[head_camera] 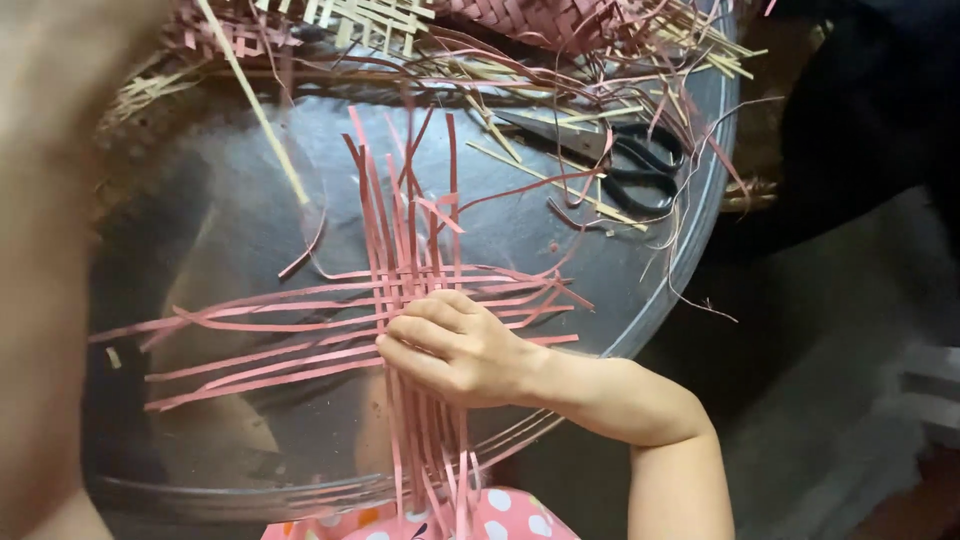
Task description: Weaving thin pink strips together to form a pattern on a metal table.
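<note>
- Right hand (455, 348): fingers curled, knuckles up, pressing flat on the crossing of the pink flat weaving strips (400, 300). Fingers together; whether any strip is pinched underneath cannot be told.
- Left hand: not identifiable. A blurred skin-toned shape (45, 250) fills the left edge, too close to the lens to read.
- Pink strips: interlaced lattice, one set running left-right, the other top-bottom, lying on the large round shiny metal tray (200, 200). Loose ends fan out on all four sides; lower ends reach past the tray's near rim.
- Black-handled scissors (625, 160): on the tray's upper right, well apart from the hand, among loose strips.
- Pile of pale yellow and pink strips (480, 40): along the far rim.
- Pink polka-dot cloth (500, 518): at bottom edge.
</note>
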